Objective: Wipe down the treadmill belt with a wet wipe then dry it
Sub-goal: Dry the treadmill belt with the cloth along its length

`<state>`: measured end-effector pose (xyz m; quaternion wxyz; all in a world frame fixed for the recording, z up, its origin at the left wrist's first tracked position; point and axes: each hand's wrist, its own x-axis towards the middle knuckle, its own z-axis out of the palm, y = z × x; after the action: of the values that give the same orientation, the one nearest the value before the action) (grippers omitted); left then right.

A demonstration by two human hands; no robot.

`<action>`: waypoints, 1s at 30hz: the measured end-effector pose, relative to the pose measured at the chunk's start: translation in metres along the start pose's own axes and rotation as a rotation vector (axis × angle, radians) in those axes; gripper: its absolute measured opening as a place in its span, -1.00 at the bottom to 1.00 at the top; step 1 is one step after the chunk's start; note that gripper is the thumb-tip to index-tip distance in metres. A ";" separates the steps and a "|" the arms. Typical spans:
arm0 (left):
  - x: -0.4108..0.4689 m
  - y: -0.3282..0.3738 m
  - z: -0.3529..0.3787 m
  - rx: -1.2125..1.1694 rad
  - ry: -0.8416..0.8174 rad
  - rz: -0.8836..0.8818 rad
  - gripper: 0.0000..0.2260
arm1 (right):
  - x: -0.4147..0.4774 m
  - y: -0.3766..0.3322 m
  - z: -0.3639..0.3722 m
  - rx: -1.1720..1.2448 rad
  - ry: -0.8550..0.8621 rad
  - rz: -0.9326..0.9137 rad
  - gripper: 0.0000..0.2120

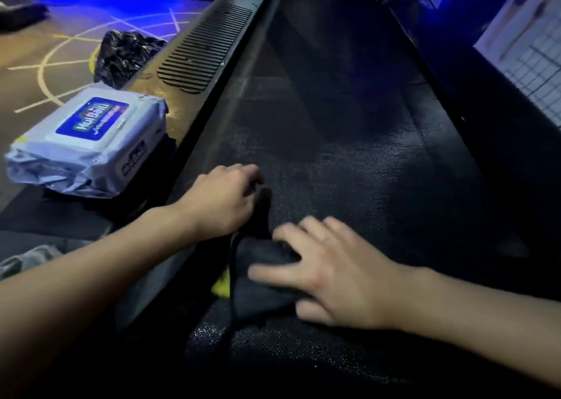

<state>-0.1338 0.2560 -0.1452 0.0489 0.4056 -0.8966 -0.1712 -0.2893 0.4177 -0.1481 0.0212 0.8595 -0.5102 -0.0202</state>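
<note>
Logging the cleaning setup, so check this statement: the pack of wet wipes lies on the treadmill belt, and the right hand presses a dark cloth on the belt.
One point is wrong. The head view shows the pack of wet wipes on the side rail left of the treadmill belt, not on it. The right hand does press the dark cloth on the belt.

- Treadmill belt: black, textured, faintly glistening, running away lengthwise.
- Dark cloth: crumpled on the belt's near left edge.
- Wet wipe pack: white, blue label, on the left side rail.
</note>
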 end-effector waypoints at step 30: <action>0.060 0.090 0.021 0.464 -0.079 0.296 -0.63 | -0.054 0.137 0.012 -0.079 -0.013 0.610 -0.37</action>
<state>-0.2429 0.2717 -0.1365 -0.0557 0.2636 -0.9625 0.0320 -0.4362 0.3992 -0.1519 0.0562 0.6652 -0.7435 -0.0384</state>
